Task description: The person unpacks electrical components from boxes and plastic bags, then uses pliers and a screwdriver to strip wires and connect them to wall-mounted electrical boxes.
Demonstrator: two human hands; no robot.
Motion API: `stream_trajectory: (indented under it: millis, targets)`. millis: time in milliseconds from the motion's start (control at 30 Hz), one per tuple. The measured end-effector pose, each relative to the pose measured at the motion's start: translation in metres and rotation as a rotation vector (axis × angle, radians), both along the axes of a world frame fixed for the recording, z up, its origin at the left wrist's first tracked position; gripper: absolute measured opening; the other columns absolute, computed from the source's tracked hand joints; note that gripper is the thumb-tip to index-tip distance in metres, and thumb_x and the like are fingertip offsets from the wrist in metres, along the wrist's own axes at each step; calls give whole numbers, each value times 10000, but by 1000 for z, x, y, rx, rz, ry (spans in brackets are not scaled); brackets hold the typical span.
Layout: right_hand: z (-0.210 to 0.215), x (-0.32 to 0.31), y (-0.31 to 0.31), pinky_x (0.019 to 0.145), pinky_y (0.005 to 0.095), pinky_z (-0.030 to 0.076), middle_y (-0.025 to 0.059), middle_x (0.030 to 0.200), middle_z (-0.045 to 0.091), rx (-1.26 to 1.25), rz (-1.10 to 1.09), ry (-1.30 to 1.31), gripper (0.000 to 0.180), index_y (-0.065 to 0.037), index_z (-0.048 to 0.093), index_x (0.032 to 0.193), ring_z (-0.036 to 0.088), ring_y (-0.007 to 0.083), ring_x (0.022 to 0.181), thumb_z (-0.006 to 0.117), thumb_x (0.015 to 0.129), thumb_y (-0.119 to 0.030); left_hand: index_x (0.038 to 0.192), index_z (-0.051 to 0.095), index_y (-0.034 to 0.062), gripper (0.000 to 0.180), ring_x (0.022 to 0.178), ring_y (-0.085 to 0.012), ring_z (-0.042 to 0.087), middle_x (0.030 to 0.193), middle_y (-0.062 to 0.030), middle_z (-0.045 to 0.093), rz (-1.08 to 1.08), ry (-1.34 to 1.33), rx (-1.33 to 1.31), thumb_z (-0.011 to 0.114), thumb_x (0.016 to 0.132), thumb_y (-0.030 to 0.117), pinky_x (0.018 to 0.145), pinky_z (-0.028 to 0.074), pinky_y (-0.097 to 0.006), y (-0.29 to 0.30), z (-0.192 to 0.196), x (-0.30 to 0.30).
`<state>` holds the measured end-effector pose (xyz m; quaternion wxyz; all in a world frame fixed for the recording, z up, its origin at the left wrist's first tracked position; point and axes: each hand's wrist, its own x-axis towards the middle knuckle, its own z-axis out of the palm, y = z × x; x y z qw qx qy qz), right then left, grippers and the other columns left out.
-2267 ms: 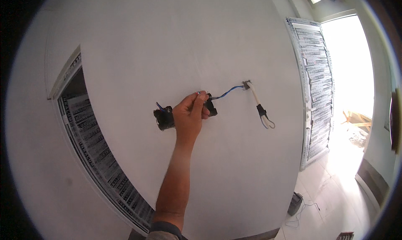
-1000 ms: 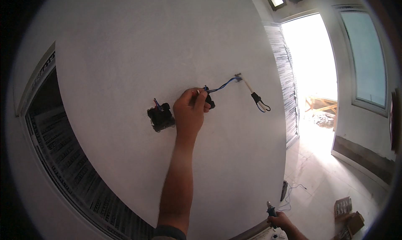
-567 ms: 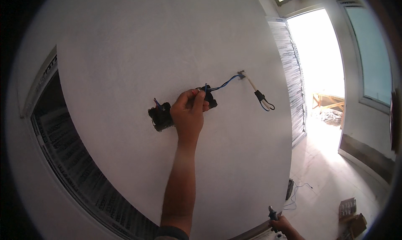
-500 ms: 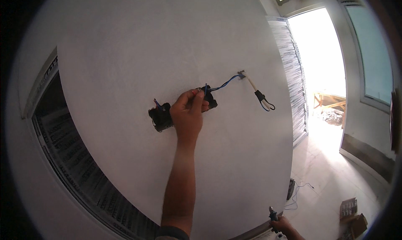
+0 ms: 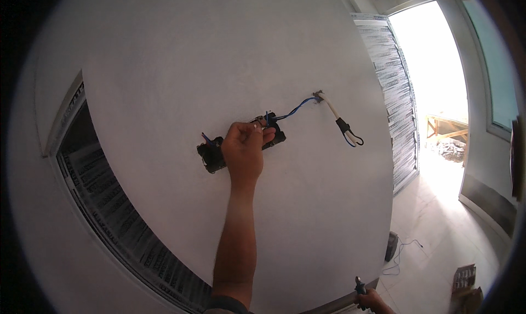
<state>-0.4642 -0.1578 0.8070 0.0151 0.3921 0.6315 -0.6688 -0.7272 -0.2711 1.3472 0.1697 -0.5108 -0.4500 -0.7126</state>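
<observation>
Left hand near wires, right hand holding pliers.

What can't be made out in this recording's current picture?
Head view: middle of the black wall boxes, hidden behind the left hand.
Head view: what that hand's grip pinches, if anything; too small.
Head view: most of the forearm behind the right hand, cut off by the lower edge.
Head view: tip of its pliers-like tool; too small.
Head view: most beyond the doorway, lost in glare.

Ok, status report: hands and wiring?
Right hand low, gripping dark-handled pliers. Left hand, grip unclear, partly covering black recessed wall boxing. Twisted blue wiring at boxing's right end.
</observation>
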Motion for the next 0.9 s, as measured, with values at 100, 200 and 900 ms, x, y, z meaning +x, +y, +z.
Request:
stream_trajectory:
  millis: [100, 200, 900]
  targets:
    - [-5, 0, 3, 599, 364, 559, 131, 831, 725, -15, 29, 17, 299, 70, 672, 967, 690, 208, 658, 714, 892, -217, 865, 610, -31, 75, 854, -242, 752, 1116, -206, 678, 17, 152, -70, 569, 912, -72, 794, 642, -315, -5, -5, -7]
    - [-30, -1, 9, 595, 363, 557, 128, 821, 726, -21, 41, 37, 284, 71, 675, 957, 691, 211, 656, 713, 894, -203, 810, 639, -18, 40, 874, -205, 737, 1226, -226, 647, 173, 397, -268, 650, 830, -50, 738, 600, -283, -17, -1, -10]
    - [-135, 1, 28, 430, 407, 467, 107, 793, 673, -336, 77, 183, 335, -118, 639, 1045, 617, 263, 554, 602, 941, -435, 1153, 691, -16, 241, 652, -89, 664, 985, -79, 732, 496, 188, -170, 725, 931, 71, 565, 528, -222, -23, -23, 9]
